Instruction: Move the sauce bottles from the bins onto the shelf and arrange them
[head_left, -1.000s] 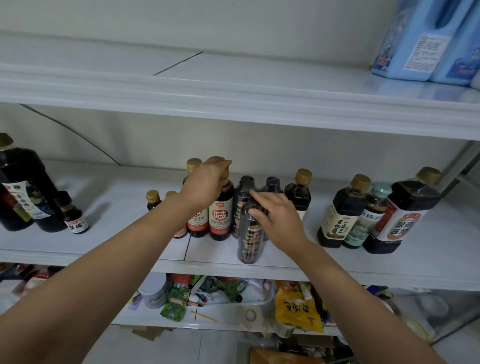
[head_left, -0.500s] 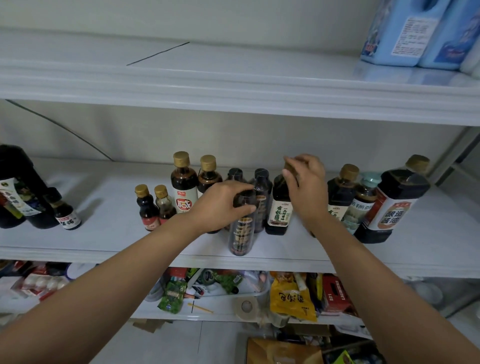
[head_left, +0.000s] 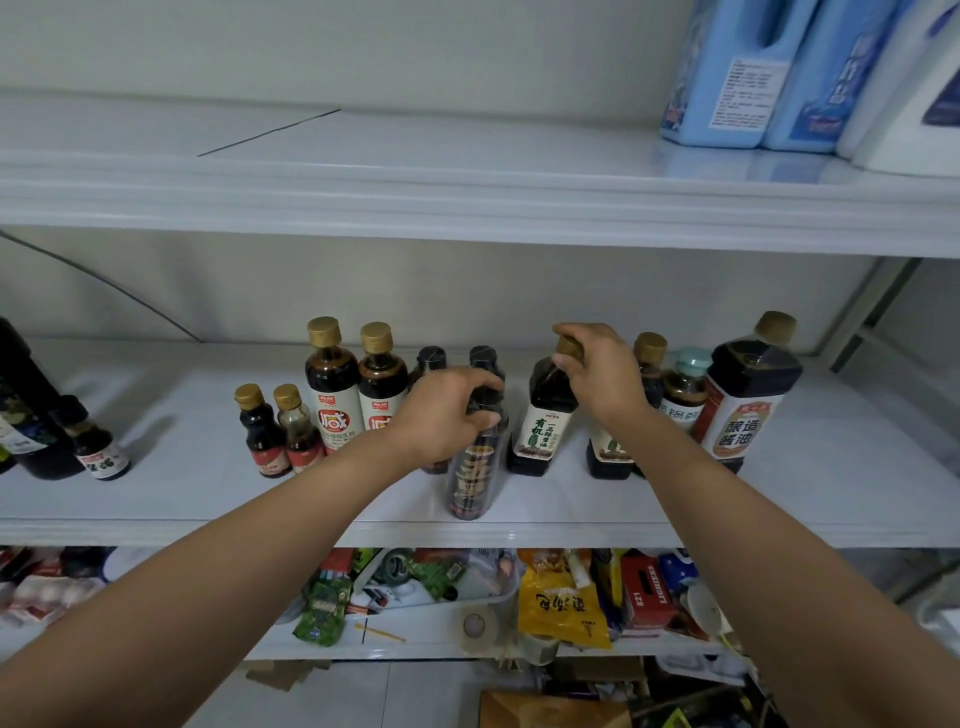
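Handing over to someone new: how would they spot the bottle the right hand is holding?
Find the white middle shelf with its row of dark sauce bottles. Just right of centre, the right hand grips the gold cap of a dark bottle. Its pale label with green characters sets it apart from the black-capped bottles to its left.

Bottles (head_left: 332, 395) in a row on the middle shelf (head_left: 208, 525), jugs (head_left: 727, 78) above right

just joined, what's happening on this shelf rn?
A person is arranging sauce bottles on the middle shelf. The left hand grips the top of a dark black-capped bottle near the front edge. The right hand pinches the gold cap of a green-labelled bottle beside it. Other bottles already stand in a row on either side.
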